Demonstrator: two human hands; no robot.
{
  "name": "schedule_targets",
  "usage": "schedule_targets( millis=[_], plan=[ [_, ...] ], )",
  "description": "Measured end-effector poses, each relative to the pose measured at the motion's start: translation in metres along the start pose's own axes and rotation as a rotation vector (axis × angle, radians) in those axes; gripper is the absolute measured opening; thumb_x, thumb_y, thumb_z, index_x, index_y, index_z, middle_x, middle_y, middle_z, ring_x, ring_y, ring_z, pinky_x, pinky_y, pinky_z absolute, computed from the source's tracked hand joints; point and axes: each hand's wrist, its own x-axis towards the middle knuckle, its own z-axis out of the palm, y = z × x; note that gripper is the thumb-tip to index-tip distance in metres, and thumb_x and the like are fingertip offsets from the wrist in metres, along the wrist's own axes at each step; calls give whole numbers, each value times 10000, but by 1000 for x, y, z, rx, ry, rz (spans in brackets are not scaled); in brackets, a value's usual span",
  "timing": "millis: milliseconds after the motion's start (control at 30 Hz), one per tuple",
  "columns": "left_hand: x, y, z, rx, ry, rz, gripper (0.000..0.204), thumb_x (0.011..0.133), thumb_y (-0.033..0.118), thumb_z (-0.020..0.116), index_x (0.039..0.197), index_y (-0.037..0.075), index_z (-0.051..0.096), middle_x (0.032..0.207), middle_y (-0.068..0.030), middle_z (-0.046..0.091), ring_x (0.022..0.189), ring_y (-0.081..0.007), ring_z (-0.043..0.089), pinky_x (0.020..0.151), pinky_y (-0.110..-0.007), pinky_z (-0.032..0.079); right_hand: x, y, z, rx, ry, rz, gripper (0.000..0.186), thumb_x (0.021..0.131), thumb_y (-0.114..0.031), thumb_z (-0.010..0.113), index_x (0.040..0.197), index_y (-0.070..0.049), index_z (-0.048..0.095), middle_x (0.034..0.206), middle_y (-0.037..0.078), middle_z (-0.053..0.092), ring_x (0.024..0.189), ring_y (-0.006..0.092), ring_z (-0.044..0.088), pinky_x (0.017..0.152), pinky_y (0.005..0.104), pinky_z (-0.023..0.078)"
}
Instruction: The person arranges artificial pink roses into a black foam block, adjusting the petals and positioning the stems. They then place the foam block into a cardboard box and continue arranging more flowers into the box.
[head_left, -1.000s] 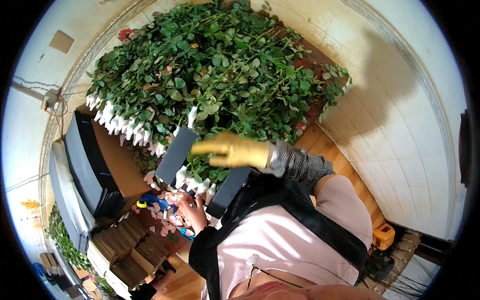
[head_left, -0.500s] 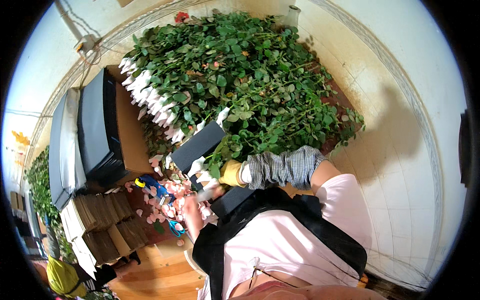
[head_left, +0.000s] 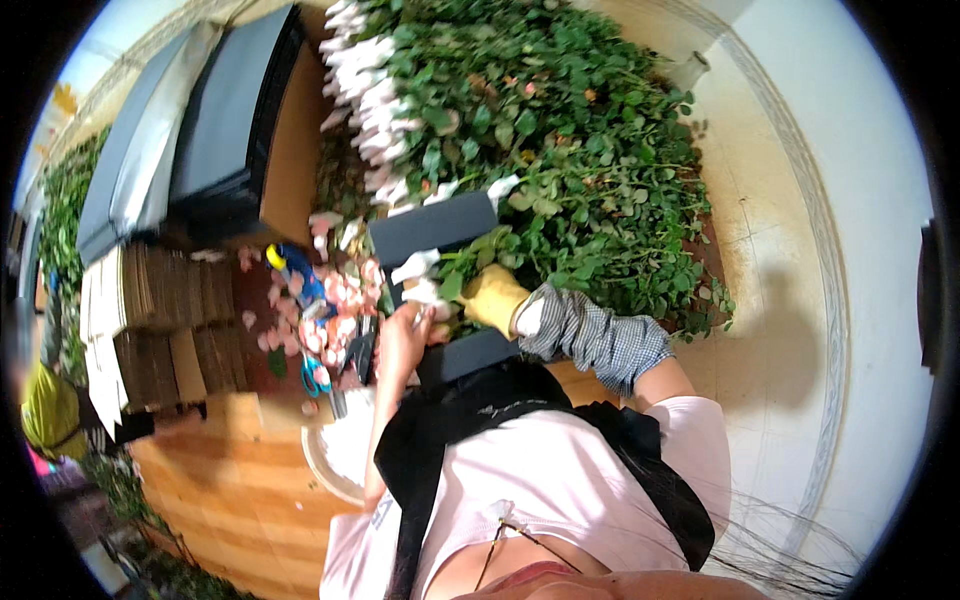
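My bare left hand [head_left: 407, 332] has curled fingers at white-wrapped rose heads [head_left: 428, 292]; what exactly it grips is partly hidden. My right hand [head_left: 494, 298], in a yellow glove with a checked sleeve, curls over leafy stems [head_left: 472, 255] beside those heads, its fingertips hidden. Dark padded blocks [head_left: 432, 223] lie above and below the hands. Left of them are pink petals [head_left: 340, 289], a blue item with a yellow end [head_left: 288, 268] and teal-handled scissors [head_left: 316, 376].
A big pile of roses [head_left: 550, 120] fills the back. At left stand dark boards [head_left: 225, 120] and stacked brown cardboard [head_left: 150, 330]. A round pale container [head_left: 330, 455] is below. A person [head_left: 48, 405] in yellow-green is at far left. A tiled wall curves along the right.
The view has turned, bringing more wooden floor in at lower left. My gloved right hand has moved from over the upper block down onto the stems, fingers now curled, near my left hand.
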Motion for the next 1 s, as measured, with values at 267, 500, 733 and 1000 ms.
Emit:
schedule_targets(
  millis=[267, 500, 733, 1000],
  plan=[
    [-8, -32, -63, -295, 464, -6, 143, 971, 94, 612, 907, -33, 617, 797, -55, 633, 715, -137, 552, 661, -298, 460, -5, 23, -22, 416, 10, -65, 269, 920, -334, 662, 953, -75, 730, 880, 144, 742, 835, 352, 712, 760, 492, 560],
    [23, -4, 9, 71, 222, 55, 307, 962, 297, 695, 969, -6, 650, 899, -267, 693, 883, -492, 651, 750, -522, 505, 32, 7, -32, -21, -219, 122, 236, 948, -331, 625, 1004, -159, 777, 996, 58, 778, 923, 240, 746, 711, 402, 582],
    [21, -28, -67, -351, 654, -61, 123, 923, 59, 616, 854, -30, 662, 730, -51, 568, 722, -146, 577, 653, -309, 473, 15, 20, -24, 118, 25, -71, 229, 952, -311, 603, 962, -143, 758, 933, 86, 766, 841, 280, 740, 689, 423, 575],
    [49, -1, -7, 95, 40, -102, 421, 930, 216, 642, 1280, -12, 595, 1038, -294, 710, 976, -453, 693, 851, -534, 542, 31, 30, -20, -73, -34, 76, 334, 950, -398, 609, 1052, -101, 723, 951, 107, 762, 877, 299, 735, 768, 425, 575]
  ],
)
